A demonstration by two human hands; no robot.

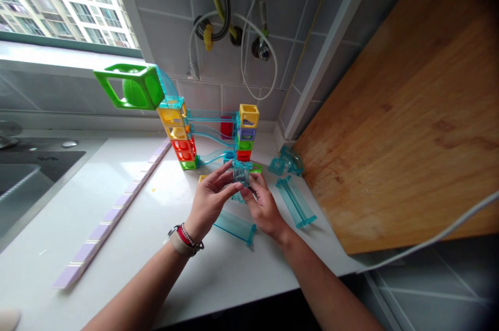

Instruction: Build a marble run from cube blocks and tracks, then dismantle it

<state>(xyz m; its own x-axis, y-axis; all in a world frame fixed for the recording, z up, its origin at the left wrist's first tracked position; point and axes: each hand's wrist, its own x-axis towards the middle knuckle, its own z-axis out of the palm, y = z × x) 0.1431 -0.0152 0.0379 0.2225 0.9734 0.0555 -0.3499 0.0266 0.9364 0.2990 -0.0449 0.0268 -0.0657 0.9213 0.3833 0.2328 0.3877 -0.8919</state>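
Both my hands meet over the white counter (117,248) and pinch one clear blue plastic block (241,173). My left hand (210,201), with bracelets at the wrist, grips its left side; my right hand (263,203) grips its right side. Just behind them stands a marble-run toy: a left tower (180,136) of yellow, red and green cubes and a right tower (246,133) topped by a yellow cube, joined by clear blue ramps (210,136). A large green cube (130,85) juts out from the top of the left tower.
Loose clear blue track pieces lie on the counter: one (235,226) under my hands, one (296,201) to the right, smaller ones (286,162) near the wall. A big wooden board (409,123) leans at right. A sink (27,175) is at left, a lilac strip (113,214) beside it.
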